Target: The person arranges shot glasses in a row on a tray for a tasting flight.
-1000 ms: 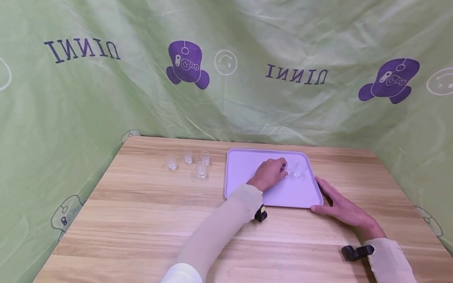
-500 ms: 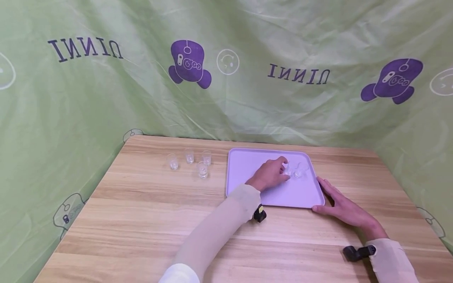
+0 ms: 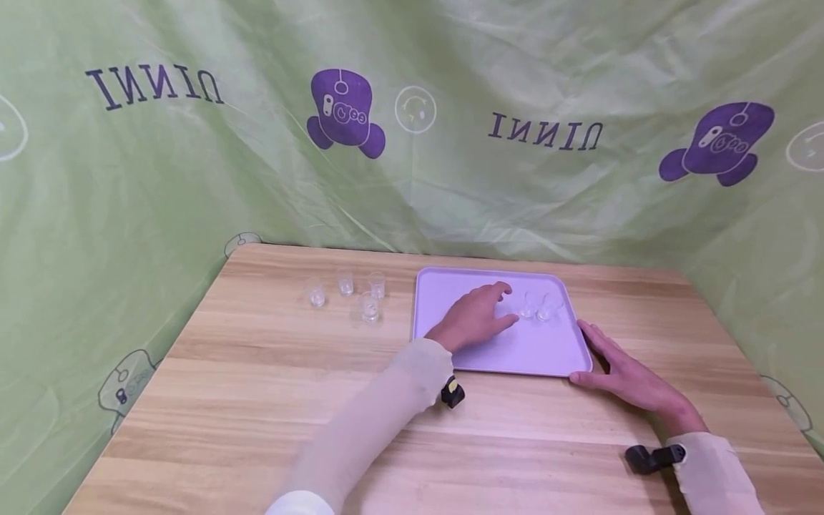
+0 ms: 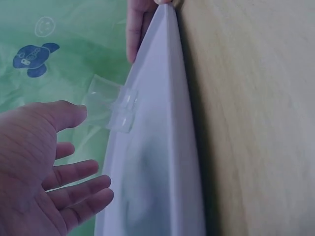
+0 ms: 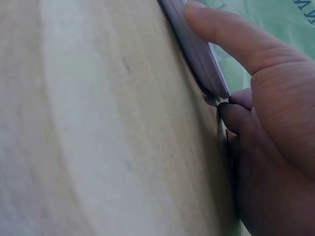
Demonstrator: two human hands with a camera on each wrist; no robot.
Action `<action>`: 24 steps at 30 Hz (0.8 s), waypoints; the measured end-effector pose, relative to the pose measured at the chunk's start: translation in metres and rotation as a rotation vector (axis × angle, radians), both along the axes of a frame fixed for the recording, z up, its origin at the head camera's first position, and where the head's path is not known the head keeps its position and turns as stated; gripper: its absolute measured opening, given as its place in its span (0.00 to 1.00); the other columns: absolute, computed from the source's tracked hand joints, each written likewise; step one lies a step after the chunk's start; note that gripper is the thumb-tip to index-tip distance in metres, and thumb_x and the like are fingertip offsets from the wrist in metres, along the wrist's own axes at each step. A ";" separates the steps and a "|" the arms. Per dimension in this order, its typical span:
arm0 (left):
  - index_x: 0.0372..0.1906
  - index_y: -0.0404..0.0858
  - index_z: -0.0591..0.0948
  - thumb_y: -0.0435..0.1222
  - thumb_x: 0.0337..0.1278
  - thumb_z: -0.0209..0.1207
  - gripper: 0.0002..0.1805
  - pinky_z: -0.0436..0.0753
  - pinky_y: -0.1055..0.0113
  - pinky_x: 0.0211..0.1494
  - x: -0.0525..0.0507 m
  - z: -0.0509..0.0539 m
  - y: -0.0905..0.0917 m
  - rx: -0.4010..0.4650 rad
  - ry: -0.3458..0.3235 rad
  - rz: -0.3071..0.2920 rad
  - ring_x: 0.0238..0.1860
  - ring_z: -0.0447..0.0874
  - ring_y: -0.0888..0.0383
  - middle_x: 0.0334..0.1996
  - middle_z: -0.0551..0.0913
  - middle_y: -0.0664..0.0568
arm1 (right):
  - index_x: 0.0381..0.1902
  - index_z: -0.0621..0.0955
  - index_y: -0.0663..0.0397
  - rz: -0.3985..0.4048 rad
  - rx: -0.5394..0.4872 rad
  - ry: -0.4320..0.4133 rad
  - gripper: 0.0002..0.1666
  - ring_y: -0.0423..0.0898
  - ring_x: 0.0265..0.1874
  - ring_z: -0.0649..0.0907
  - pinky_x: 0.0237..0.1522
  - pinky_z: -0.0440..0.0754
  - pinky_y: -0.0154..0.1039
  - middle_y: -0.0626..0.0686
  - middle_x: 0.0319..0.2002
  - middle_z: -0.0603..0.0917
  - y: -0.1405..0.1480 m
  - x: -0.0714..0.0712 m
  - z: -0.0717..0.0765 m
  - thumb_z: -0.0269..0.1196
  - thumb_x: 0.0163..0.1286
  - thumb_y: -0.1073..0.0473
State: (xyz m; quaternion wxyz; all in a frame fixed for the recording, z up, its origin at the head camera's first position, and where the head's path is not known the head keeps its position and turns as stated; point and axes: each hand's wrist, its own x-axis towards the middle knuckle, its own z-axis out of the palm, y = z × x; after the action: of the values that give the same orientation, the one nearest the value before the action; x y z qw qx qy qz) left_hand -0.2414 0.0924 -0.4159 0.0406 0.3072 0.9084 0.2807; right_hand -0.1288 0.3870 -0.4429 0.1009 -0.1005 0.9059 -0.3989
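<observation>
Green cloth [image 3: 270, 193] with purple figures and mirrored lettering hangs behind a wood-grain counter [image 3: 212, 400]. At the left, four clear cups [image 3: 370, 309] stand upright on the counter in a loose cluster, apart from the tray [image 3: 430, 272]. Next comes the left hand [image 3: 473, 315], above the tray, its grip spread and holding nothing. A second ago its fingers were about the nearer cup [image 3: 528, 307] of the pair on the tray; now it has backed off to the left, leaving a gap. That cup stands upright by itself, so its placing looks finished, while the four on the counter are probably yet to be dealt with. Just right of it is the far cup [image 3: 547, 307]; whether the two touch I cannot tell. Both are see-through and plain, wider at the rim than at the base, and stand toward the tray's right end. Last, the right hand [image 3: 624, 375] rests against the tray's near right corner, its grip loose, thumb and straight fingers touching the rim, seemingly to steady it.
</observation>
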 end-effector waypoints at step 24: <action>0.63 0.41 0.78 0.46 0.65 0.69 0.26 0.82 0.62 0.40 0.025 0.026 -0.118 0.311 0.180 0.154 0.43 0.82 0.51 0.50 0.83 0.50 | 0.85 0.42 0.44 0.019 -0.004 0.007 0.62 0.74 0.76 0.38 0.66 0.37 0.80 0.70 0.80 0.38 0.001 -0.001 0.000 0.71 0.69 0.52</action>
State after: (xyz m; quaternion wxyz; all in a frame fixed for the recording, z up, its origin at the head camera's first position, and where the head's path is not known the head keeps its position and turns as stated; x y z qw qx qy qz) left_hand -0.2161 -0.0257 -0.3903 -0.1104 0.2631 0.8749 0.3913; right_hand -0.1302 0.3880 -0.4433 0.1015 -0.1106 0.9045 -0.3993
